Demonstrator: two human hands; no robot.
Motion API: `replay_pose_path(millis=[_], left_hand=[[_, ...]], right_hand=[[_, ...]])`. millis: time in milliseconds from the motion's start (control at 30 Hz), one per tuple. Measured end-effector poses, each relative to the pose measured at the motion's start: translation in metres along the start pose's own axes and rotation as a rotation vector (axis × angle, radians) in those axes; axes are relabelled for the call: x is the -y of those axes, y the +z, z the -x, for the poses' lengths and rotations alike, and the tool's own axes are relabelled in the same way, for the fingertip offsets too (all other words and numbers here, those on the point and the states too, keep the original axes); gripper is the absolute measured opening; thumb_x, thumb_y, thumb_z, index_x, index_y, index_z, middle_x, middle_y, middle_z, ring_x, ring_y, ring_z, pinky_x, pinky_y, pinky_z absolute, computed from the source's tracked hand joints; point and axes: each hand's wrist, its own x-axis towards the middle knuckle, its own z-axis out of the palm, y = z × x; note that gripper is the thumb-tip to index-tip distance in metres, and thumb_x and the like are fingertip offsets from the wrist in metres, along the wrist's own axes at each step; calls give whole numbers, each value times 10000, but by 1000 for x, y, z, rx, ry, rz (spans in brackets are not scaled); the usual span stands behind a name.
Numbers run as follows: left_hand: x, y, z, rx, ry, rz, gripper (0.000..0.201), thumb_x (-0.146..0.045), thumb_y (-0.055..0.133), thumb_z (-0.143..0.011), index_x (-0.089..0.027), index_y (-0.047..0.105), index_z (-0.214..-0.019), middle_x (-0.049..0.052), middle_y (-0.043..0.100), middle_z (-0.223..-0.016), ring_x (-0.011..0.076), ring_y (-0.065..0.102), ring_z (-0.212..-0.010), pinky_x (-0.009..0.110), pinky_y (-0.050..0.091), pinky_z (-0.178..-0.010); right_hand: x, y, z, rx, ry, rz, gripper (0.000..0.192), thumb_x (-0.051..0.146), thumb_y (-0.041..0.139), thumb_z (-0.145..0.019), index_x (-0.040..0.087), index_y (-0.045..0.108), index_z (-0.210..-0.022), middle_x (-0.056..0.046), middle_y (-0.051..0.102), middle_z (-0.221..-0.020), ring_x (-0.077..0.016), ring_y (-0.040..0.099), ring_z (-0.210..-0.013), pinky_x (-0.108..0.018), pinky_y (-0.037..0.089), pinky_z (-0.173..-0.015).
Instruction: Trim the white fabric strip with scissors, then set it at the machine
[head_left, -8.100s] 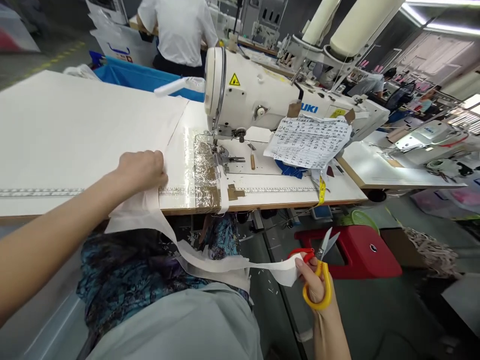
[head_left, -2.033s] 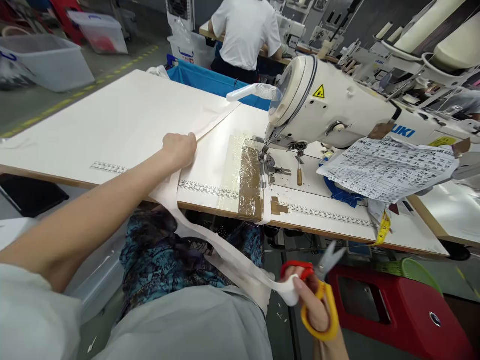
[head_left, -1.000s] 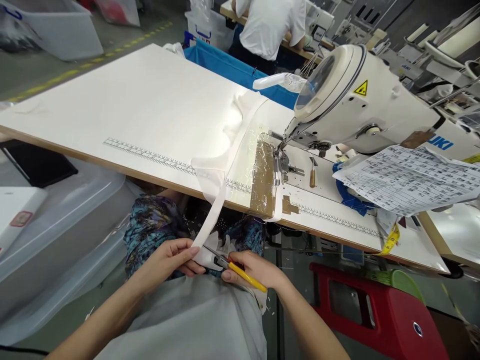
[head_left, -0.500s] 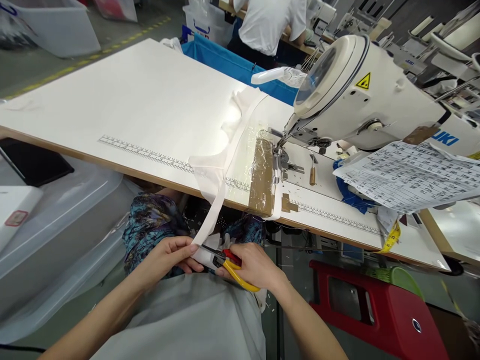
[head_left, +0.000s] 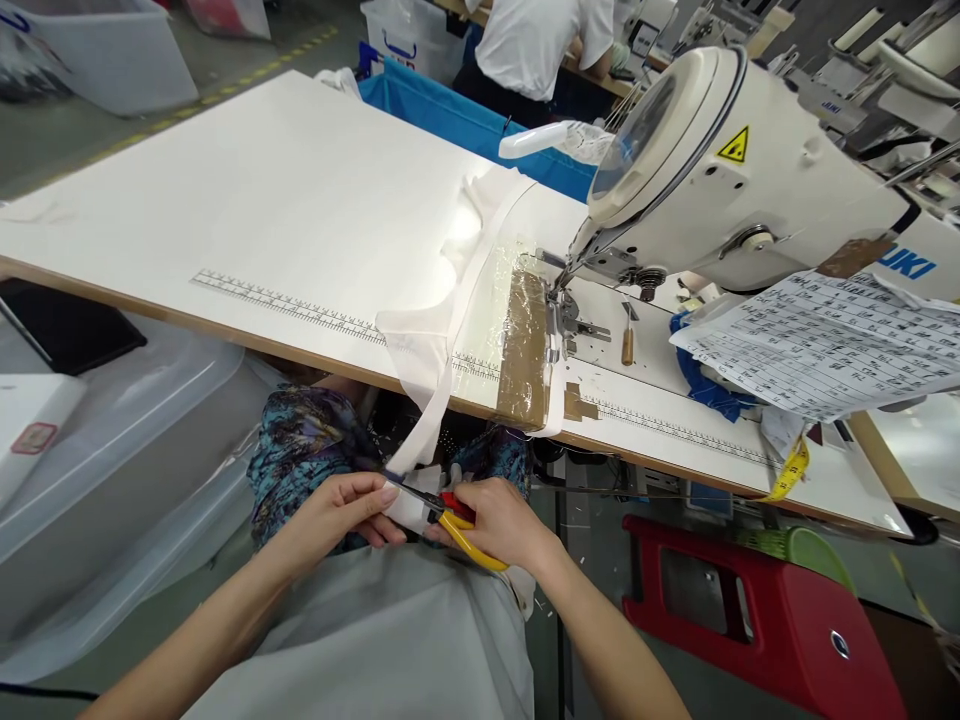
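A white fabric strip (head_left: 429,428) hangs over the table's front edge down to my lap. My left hand (head_left: 360,508) pinches its lower end between thumb and fingers. Yellow-and-red-handled scissors (head_left: 469,542) are in my right hand (head_left: 501,520), fingers closed round the handles. Their dark blades point left across the strip, right beside my left fingertips. More of the same thin white fabric (head_left: 484,215) lies gathered on the table, running back from the edge. Whether the blades have cut through cannot be made out.
A sewing machine (head_left: 675,170) stands on the white table (head_left: 247,190), with a small wooden-handled tool (head_left: 628,335) near its needle. Written paper (head_left: 832,340) hangs from the machine. A red stool (head_left: 757,610) is at right, a clear plastic bin (head_left: 150,430) at left. A person (head_left: 540,50) sits beyond.
The scissors have shifted slightly left and up, their blades now reaching across the strip at my left fingertips. The view has tilted a little.
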Motion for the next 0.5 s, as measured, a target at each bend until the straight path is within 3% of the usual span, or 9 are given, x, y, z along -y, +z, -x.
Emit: replay_pose_path(millis=[100, 167, 233, 267, 333, 400, 500], left_hand=[[1, -10, -2, -109, 88, -197, 505, -591, 611, -799, -164, 644, -1068, 95, 733, -844, 199, 648, -638, 288, 499, -581], [-4, -16, -6, -335, 248, -399, 529, -534, 579, -839, -183, 566, -1235, 101, 692, -1004, 194, 618, -674, 310, 493, -627], [-15, -18, -12, -557, 438, -594, 490, -482, 542, -872, -191, 548, -1266, 114, 631, -1111, 229, 608, -845, 346, 486, -763], [-22, -16, -16, -614, 523, -672, 459, -466, 535, -877, -193, 565, -1244, 119, 611, -1136, 257, 586, -955, 367, 468, -836], [-35, -8, -26, -600, 656, -740, 369, -451, 540, -872, -206, 627, -1134, 111, 600, -1141, 287, 530, -1094, 383, 430, -919], [-38, -3, -36, -514, 696, -668, 291, -460, 528, -876, -212, 660, -953, 86, 629, -1051, 267, 550, -1046, 340, 438, -887], [-18, -16, -48, -558, 527, -449, 332, -515, 489, -872, -208, 611, -837, 29, 619, -780, 197, 576, -725, 259, 440, -636]], right_hand=[[-3, 4, 8, -35, 55, -69, 507, 562, 637, -778, 209, 331, -581, 51, 365, -530, -93, 291, -489, -241, 180, -497], [-4, 7, 16, -77, 68, -109, 505, 576, 617, -787, 212, 326, -593, 49, 367, -545, -97, 304, -495, -240, 187, -498], [-4, 10, 24, -113, 58, -168, 501, 581, 594, -809, 213, 326, -602, 43, 388, -564, -102, 337, -507, -238, 205, -498], [-4, 11, 28, -127, 57, -208, 499, 581, 589, -817, 213, 326, -606, 39, 408, -573, -105, 358, -516, -235, 219, -499], [-4, 13, 34, -159, 69, -293, 489, 570, 591, -825, 212, 332, -616, 31, 456, -591, -109, 392, -531, -229, 249, -503], [-6, 12, 40, -194, 89, -360, 469, 549, 597, -831, 212, 342, -628, 27, 489, -603, -110, 397, -542, -226, 276, -510], [-14, 7, 53, -257, 118, -422, 426, 508, 612, -832, 205, 377, -645, 28, 494, -620, -107, 386, -560, -221, 301, -525]])
